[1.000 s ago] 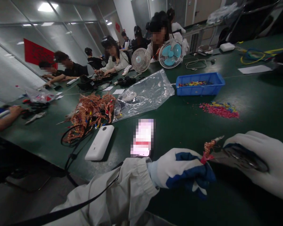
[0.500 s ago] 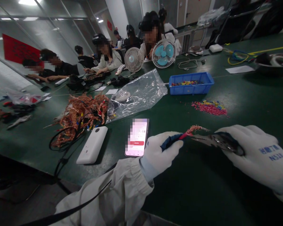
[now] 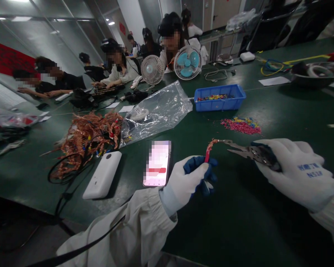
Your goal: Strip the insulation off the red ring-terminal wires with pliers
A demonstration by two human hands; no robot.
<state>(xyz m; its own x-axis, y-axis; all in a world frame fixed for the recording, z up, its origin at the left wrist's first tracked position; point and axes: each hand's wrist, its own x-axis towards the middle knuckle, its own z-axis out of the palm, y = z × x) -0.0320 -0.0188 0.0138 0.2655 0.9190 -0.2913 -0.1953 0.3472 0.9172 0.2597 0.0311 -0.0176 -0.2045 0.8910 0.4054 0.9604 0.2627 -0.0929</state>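
Note:
My left hand (image 3: 190, 178), in a white glove with blue palm, pinches a short red wire (image 3: 207, 152) between thumb and fingers. The wire points upward, and frayed bare copper strands show at its top end, which bends to the right. My right hand (image 3: 292, 172), gloved the same way, grips a pair of wire-stripping pliers (image 3: 257, 152). Their jaws are apart and point left, with the upper jaw's tip close to the copper end; I cannot tell whether they touch. Just left of my left hand lies a lit phone (image 3: 157, 165).
A white power bank (image 3: 102, 175) and a heap of copper wire (image 3: 86, 139) lie at left. Behind are a clear plastic bag (image 3: 161, 111), a blue bin (image 3: 219, 104) of coloured scraps, and a pink and yellow scrap pile (image 3: 242, 127). Two fans and several people are farther back.
The red wire has turned from nearly level to upright in my left hand. The pliers' jaws have spread apart and drawn slightly away from it. The view has shifted a little to the right.

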